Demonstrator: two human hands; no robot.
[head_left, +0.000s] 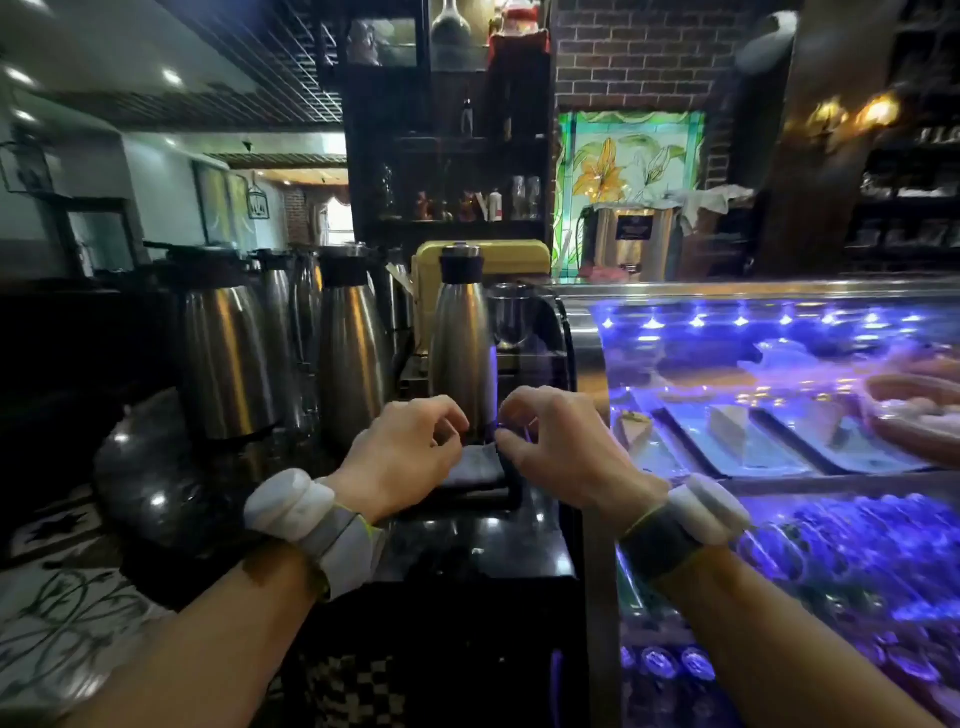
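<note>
A dark folded cloth (475, 467) lies on the black polished counter (483, 540), just in front of a steel flask (462, 338) with a black collar. My left hand (402, 454) hovers over the cloth's left edge with its fingers curled. My right hand (558, 447) is over the right edge, fingers curled too, thumb and fingertips close to the fabric. The blur hides whether either hand pinches the cloth. Both wrists carry white bands.
Several steel thermos jugs (228, 353) crowd the counter at the left, beside a dark round pot (150, 467). A yellow box (483, 260) stands behind the flask. A glass display case (779, 405) lit blue, holding cake slices, fills the right.
</note>
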